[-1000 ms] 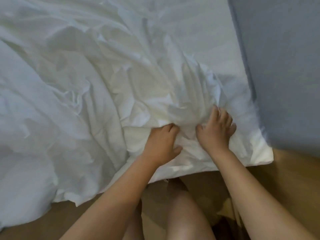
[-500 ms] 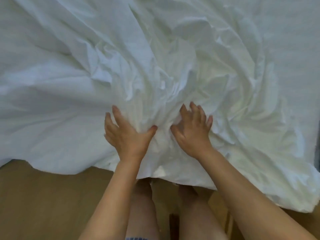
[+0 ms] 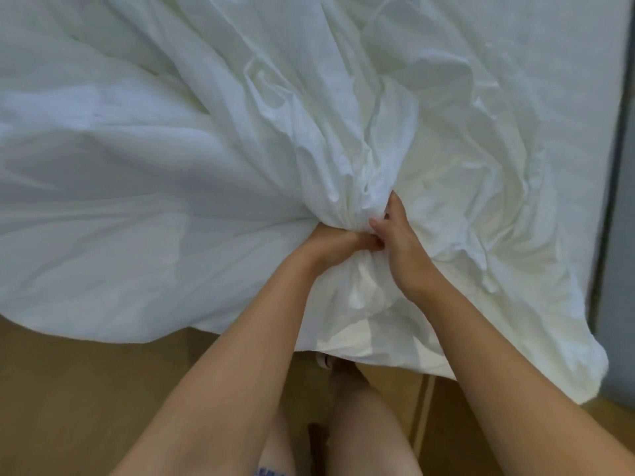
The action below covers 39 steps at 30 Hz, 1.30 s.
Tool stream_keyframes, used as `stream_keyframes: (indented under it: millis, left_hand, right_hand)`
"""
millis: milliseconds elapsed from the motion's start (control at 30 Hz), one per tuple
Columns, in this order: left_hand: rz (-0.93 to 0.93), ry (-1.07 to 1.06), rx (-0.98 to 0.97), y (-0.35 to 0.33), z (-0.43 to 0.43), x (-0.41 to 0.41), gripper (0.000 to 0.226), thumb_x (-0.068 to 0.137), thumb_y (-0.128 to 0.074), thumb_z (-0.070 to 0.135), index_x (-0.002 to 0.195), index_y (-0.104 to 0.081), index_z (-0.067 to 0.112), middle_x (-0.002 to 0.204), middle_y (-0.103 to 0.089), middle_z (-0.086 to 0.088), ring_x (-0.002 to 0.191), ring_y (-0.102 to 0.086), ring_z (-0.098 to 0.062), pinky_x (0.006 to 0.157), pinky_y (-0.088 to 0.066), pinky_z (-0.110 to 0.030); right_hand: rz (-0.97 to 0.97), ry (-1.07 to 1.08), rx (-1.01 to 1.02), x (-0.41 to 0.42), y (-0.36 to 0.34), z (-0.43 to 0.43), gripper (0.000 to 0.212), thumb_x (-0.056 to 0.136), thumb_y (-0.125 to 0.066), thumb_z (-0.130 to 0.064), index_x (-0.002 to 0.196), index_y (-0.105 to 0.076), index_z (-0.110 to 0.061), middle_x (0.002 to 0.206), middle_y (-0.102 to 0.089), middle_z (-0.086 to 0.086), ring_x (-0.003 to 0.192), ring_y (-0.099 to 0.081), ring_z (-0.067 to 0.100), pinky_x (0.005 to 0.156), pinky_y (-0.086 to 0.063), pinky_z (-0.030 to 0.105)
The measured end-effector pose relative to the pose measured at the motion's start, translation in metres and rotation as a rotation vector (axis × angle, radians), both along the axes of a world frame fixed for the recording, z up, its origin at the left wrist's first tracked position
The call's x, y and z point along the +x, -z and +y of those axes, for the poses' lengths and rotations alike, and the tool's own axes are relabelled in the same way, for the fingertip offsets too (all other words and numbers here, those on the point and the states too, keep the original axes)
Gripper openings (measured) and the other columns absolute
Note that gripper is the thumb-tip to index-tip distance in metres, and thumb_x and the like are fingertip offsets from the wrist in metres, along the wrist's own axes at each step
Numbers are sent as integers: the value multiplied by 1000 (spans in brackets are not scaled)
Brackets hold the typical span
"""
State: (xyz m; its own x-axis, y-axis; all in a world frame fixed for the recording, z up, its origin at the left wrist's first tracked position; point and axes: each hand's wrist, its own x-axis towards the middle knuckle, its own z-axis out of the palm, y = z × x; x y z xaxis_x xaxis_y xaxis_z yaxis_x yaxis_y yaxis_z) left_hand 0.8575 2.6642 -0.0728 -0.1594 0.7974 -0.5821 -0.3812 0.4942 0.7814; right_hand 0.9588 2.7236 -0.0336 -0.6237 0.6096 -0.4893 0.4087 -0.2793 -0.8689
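From my remote seat I see the white sheet (image 3: 206, 159) lying crumpled across the bed (image 3: 570, 46), its near edge bordering the wooden floor (image 3: 86, 389); its folds run together into one tight bunch close to that edge. My left hand (image 3: 338, 243) is fisted round the bunch from the left; my right hand (image 3: 400, 245) touches it knuckle to knuckle, thumb raised along the gathered cloth, fingers curled into the folds; both hands hold the sheet, and a grey panel (image 3: 622, 235) stands right of the bed.
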Motion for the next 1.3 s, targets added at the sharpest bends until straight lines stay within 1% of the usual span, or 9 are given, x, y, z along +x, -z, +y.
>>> stream_keyframes:
  millis: [133, 233, 433, 633, 767, 867, 1033, 1200, 1300]
  left_hand:
    - [-156, -88, -53, 1, -1, -2, 33, 77, -69, 5, 109, -67, 13, 103, -72, -7, 96, -69, -19, 86, -55, -35]
    - [-273, -149, -111, -4, 13, 14, 33, 77, -69, 8, 110, -65, 10, 101, -72, -11, 93, -69, -26, 82, -56, -40]
    - [-82, -258, -132, -1, 41, 51, 44, 66, -85, 17, 105, -68, 9, 98, -73, -3, 93, -69, -13, 87, -54, -29]
    - [216, -421, -273, -1, 48, 50, 27, 59, -71, 17, 86, -66, 22, 94, -71, -1, 90, -67, -16, 85, -55, -38]
    - [198, -575, -193, -3, 20, 48, 33, 61, -69, 9, 90, -66, 24, 91, -70, 4, 91, -67, -16, 82, -55, -33]
    - [174, -674, -195, 2, 2, 43, 35, 70, -68, -3, 94, -67, 23, 89, -71, 7, 91, -67, -15, 84, -54, -34]
    - [257, -603, -237, 4, 3, 37, 49, 56, -70, 16, 104, -64, 23, 99, -69, 4, 95, -65, -14, 85, -53, -30]
    - [447, -398, -399, -3, 13, 36, 46, 60, -69, 28, 105, -59, 25, 100, -65, 4, 95, -62, -17, 82, -54, -35]
    - [531, -360, -441, -9, 6, 34, 35, 57, -70, 36, 89, -55, 36, 88, -59, 16, 81, -59, -5, 68, -49, -23]
  right_hand:
    - [-85, 114, 20, 13, 5, -5, 73, 83, -42, -18, 149, -13, -31, 135, -47, -7, 122, -48, 4, 96, -44, 18]
    - [-311, 104, 238, 39, 15, -8, 77, 81, -42, -7, 150, -12, -26, 147, -31, -1, 136, -31, 14, 113, -30, 34]
    - [-604, -483, 629, 74, 43, 9, 77, 82, -49, -4, 150, -13, -4, 156, -13, 11, 144, -8, 28, 118, -12, 40]
    - [-590, -623, 793, 80, 52, 32, 79, 82, -53, -21, 149, -14, -30, 155, -1, 6, 141, 3, 28, 112, -3, 50]
    - [-702, -631, 817, 76, 72, 23, 110, 77, -63, -45, 148, 19, -25, 155, 12, 6, 141, 16, 26, 112, 5, 51]
    - [-781, -742, 803, 70, 89, 22, 123, 77, -65, -51, 137, 39, -24, 152, 22, 7, 142, 17, 32, 114, -4, 53]
    - [-746, -621, 902, 58, 93, 48, 75, 83, -57, -11, 147, -20, -14, 140, -32, 19, 130, -30, 34, 89, -43, 42]
    - [-635, -565, 707, 50, 61, 72, 29, 84, -55, -18, 112, -49, -14, 105, -61, 9, 97, -58, 35, 70, -39, 35]
    - [-530, -605, 800, 60, 25, 83, 14, 80, -49, -16, 88, -39, -20, 64, -41, -6, 58, -41, 25, 58, -27, 31]
